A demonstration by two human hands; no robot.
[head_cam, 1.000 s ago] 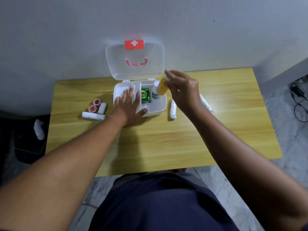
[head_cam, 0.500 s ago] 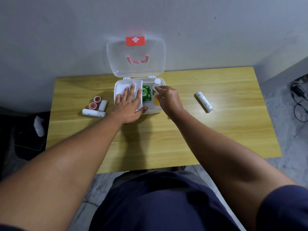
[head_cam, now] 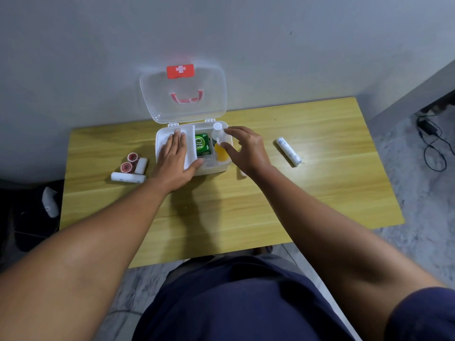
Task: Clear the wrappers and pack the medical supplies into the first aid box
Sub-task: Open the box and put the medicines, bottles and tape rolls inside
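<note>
The white first aid box (head_cam: pixel 211 170) stands open at the back of the wooden table (head_cam: pixel 221 205), its clear lid (head_cam: pixel 183 94) leaning on the wall. Inside are a green carton (head_cam: pixel 203 144), a white bottle (head_cam: pixel 218 127) and a yellow bottle (head_cam: pixel 220 153). My left hand (head_cam: pixel 174 158) lies flat on the white tray in the box's left half. My right hand (head_cam: pixel 243 147) hovers over the right half with its fingers spread and the thumb next to the yellow bottle. A wrapped bandage roll (head_cam: pixel 288 151) lies to the right. Another white roll (head_cam: pixel 242 172) peeks out under my right wrist.
Left of the box lie two red-cored tape rolls (head_cam: pixel 130 162) and two white rolls (head_cam: pixel 128 177). The wall is right behind the box. Cables (head_cam: pixel 430 143) lie on the floor at the right, and a white object (head_cam: pixel 50 201) on the floor at the left.
My right hand brought the yellow bottle down into the box's right half, let it go and spread its fingers. My left hand stayed on the tray.
</note>
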